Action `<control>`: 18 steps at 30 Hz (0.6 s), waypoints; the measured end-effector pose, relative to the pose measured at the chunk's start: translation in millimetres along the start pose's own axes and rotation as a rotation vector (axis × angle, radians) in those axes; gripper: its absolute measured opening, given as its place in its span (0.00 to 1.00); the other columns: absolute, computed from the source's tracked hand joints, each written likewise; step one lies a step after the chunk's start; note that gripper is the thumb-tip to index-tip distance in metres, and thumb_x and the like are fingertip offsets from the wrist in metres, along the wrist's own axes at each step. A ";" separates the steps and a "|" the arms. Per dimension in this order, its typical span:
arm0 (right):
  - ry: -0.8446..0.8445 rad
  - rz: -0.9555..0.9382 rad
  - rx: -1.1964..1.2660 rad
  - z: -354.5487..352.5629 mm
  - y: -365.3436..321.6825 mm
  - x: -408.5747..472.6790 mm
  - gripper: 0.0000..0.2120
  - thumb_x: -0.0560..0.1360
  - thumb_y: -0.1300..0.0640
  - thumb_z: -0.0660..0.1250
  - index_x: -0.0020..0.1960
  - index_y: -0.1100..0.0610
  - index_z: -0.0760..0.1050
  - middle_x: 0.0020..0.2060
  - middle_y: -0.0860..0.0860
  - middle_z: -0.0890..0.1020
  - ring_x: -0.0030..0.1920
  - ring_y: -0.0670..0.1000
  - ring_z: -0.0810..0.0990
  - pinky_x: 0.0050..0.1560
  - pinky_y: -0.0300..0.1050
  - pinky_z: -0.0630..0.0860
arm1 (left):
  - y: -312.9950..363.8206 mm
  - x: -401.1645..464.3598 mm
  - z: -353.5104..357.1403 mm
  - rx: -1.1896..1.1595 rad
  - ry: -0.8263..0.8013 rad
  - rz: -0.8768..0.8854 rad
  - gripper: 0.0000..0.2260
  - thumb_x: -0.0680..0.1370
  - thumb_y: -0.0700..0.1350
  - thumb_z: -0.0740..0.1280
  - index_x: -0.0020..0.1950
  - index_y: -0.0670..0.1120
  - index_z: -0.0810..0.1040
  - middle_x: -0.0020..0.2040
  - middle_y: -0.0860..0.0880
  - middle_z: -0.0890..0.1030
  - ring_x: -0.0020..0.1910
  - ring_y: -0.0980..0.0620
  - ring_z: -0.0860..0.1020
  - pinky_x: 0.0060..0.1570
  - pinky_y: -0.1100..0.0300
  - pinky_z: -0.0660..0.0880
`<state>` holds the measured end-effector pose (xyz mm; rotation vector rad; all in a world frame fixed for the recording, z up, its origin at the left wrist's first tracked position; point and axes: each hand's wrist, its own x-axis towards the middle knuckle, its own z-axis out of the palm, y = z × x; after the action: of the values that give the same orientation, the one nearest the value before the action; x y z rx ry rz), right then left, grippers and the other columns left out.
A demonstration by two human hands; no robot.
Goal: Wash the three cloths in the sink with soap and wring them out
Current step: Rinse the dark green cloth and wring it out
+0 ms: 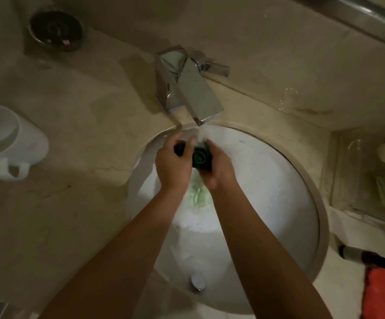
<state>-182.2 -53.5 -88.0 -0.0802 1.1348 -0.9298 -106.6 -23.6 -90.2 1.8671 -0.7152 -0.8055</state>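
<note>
Fingers of both hands curled round a dark green cloth (199,157), bunched up between them over the far side of the sink (278,180). The left hand (174,165) gripped the cloth's left end, thumb and fingers wrapped over it; the right hand (216,166) clutched the other end from the right, its thumb pointing back toward the person. The cloth bore a lighter green outline on its top fold. Water (201,133) ran from the tap (186,86) straight onto the cloth and the fingertips. Below the hands, a pale green cloth (197,198) lay in the basin, partly hidden by the wrists, with white foam or water around it. Both bare forearms reached in from the near edge. An overflow fitting (198,282) showed on the near wall of the sink. On the counter (83,203), a white mug (7,143) lay on its side to the left, well apart from the sink, and a dark round dish (55,29) sat at the far left. An orange cloth (384,293) lay at the right near corner.
</note>
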 end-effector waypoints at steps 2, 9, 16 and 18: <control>0.079 -0.205 -0.025 -0.1 -4.6 2.7 0.18 0.79 0.63 0.64 0.67 0.54 0.69 0.57 0.60 0.78 0.49 0.54 0.81 0.45 0.46 0.80 | -5.0 0.3 -2.3 -0.079 0.019 -0.078 0.13 0.76 0.50 0.70 0.59 0.47 0.81 0.49 0.53 0.82 0.50 0.54 0.81 0.51 0.62 0.77; 0.074 -0.354 -0.980 15.0 9.5 -0.8 0.16 0.83 0.47 0.53 0.63 0.56 0.70 0.49 0.48 0.76 0.45 0.45 0.76 0.45 0.38 0.77 | 3.7 -14.4 18.8 -0.320 -0.013 -0.227 0.13 0.77 0.52 0.68 0.58 0.48 0.75 0.51 0.52 0.80 0.52 0.53 0.79 0.56 0.57 0.77; -0.034 0.036 -0.481 8.0 16.1 11.3 0.21 0.82 0.44 0.55 0.56 0.58 0.78 0.45 0.55 0.83 0.52 0.54 0.81 0.60 0.49 0.75 | 4.7 11.3 33.4 0.049 -0.029 -0.106 0.16 0.75 0.61 0.65 0.36 0.51 0.76 0.34 0.53 0.79 0.38 0.53 0.79 0.43 0.56 0.77; 0.071 -0.027 -0.523 11.4 18.0 16.5 0.16 0.80 0.50 0.57 0.52 0.59 0.78 0.48 0.58 0.81 0.55 0.61 0.80 0.55 0.55 0.78 | 10.2 21.2 30.7 0.053 -0.024 -0.118 0.16 0.80 0.52 0.62 0.37 0.45 0.76 0.41 0.45 0.81 0.44 0.46 0.79 0.46 0.55 0.74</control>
<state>-160.7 -57.4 -103.9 -0.4915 1.4234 -0.6426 -118.8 -59.9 -95.9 1.9644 -0.6514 -0.8929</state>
